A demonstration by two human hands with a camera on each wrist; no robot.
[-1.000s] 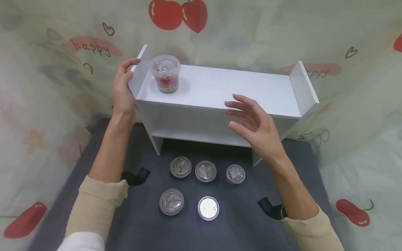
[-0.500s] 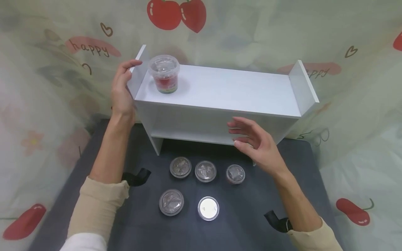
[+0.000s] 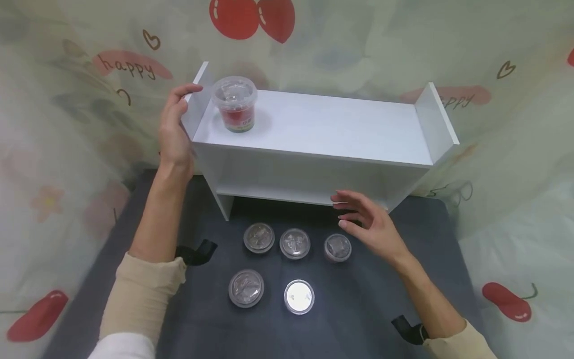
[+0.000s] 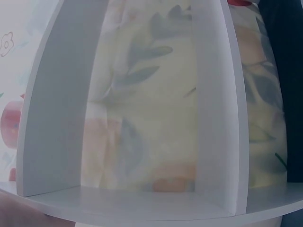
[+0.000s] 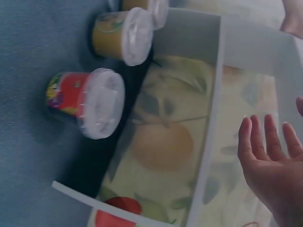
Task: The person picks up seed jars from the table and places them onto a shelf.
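Clock directions run from the centre of the head view. At 10 o'clock, a person's left hand (image 3: pixel 172 130) grips the near edge of the left side panel of a white shelf unit (image 3: pixel 332 124). At 4 o'clock, the right hand (image 3: pixel 372 227) hovers with fingers loosely bent and thumb apart. It grasps nothing; the right wrist view shows its fingers spread and bare.

At 11 o'clock, a lidded tub with a red band (image 3: pixel 234 107) stands upright on the top shelf, just beside that left panel. Five more lidded containers sit on a dark table (image 3: pixel 358 314) below: three in a row from 7 to 5 o'clock, two nearer the person at 7 and 6. The smallest-looking container (image 3: pixel 338 248), at 5 o'clock, is nearest the right hand, a gap between them.

Over the last second the right hand has dropped from the shelf's front edge to beside the containers, while the left hand and the tub have stayed put. In my judgement, the work's focus now moves from the top shelf down to the table, with the shelf kept steady.
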